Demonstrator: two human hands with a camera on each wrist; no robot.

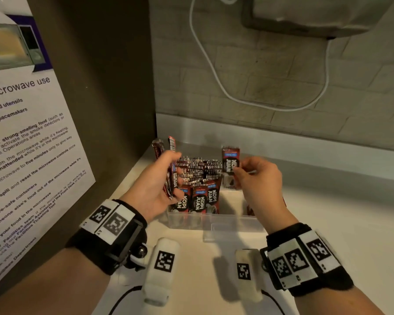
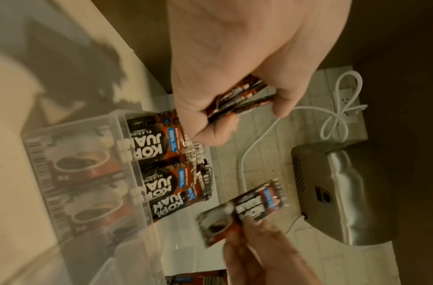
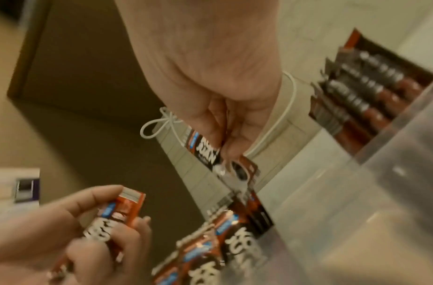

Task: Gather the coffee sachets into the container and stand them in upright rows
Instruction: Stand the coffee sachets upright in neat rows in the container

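A clear plastic container (image 1: pixel 214 220) stands on the counter, its left part packed with upright red-and-black coffee sachets (image 1: pixel 199 178). My left hand (image 1: pixel 166 176) grips a small bundle of sachets (image 1: pixel 171 169) at the container's left edge; the same bundle (image 2: pixel 239 98) shows between thumb and fingers in the left wrist view. My right hand (image 1: pixel 239 170) pinches a single sachet (image 1: pixel 230 161) upright above the container's right, empty part. In the right wrist view that sachet (image 3: pixel 205 152) hangs from my fingertips.
A dark cabinet side with a microwave notice (image 1: pixel 27 142) closes off the left. A tiled wall with a white cable (image 1: pixel 216 71) and a steel dispenser (image 1: pixel 316 17) is behind. More sachets (image 3: pixel 366 100) lie at the container's right side. The pale counter (image 1: pixel 339 223) extends to the right.
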